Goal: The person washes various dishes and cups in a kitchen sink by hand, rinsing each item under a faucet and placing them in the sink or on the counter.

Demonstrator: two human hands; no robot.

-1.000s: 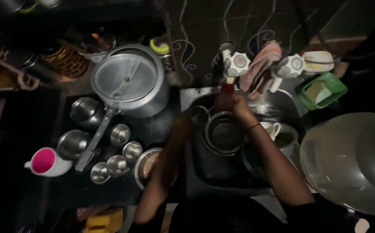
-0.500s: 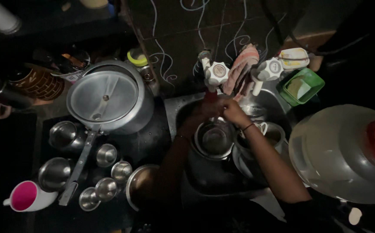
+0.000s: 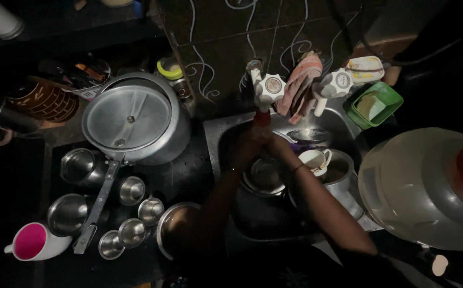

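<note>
dim kitchen, dark tiled wall behind; steel sink (image 3: 221, 140) set in black table (image 3: 194, 165); left hand (image 3: 246, 152) and right hand (image 3: 277, 145) close together under white tap (image 3: 268, 89), above steel bowl (image 3: 263, 175) in sink basin; fingers too dark to tell whether apart or clamped; white cup (image 3: 314, 159) just right of hands; pressure cooker (image 3: 135, 120), small steel cups and pink-lined mug (image 3: 35, 242) on table at left; large plastic water jar (image 3: 423, 189) at right; green soap tray (image 3: 374, 104) near second tap.
</note>
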